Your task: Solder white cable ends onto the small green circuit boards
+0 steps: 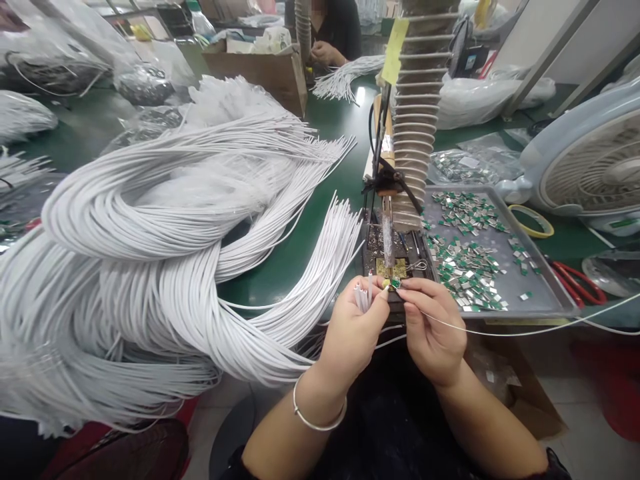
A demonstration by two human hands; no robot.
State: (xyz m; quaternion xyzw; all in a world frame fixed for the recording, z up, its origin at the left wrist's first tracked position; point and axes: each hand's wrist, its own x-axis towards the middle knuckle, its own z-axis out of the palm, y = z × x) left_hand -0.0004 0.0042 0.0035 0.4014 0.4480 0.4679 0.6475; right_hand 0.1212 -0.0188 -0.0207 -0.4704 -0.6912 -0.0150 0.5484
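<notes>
My left hand [353, 327] is closed around several white cables [361, 297], whose cut ends stick up above the fingers. At its thumb and fingertip is a small green circuit board [395, 283], right below the tip of an upright soldering iron [387, 233] on a stand. Closed in a pinch, my right hand [434, 327] holds a thin pale wire [493, 333] that trails off to the right edge. Its fingertips meet the board's right side. Which fingers bear the board is hard to make out.
Large bundles of white cable [165, 287] cover the left. A metal tray [545, 293] of small boards lies right, with yellow tape [531, 221], red-handled tool [580, 283] and a fan [595, 160] beyond. A ribbed hose [417, 100] hangs centrally. Another person [330, 40] sits opposite.
</notes>
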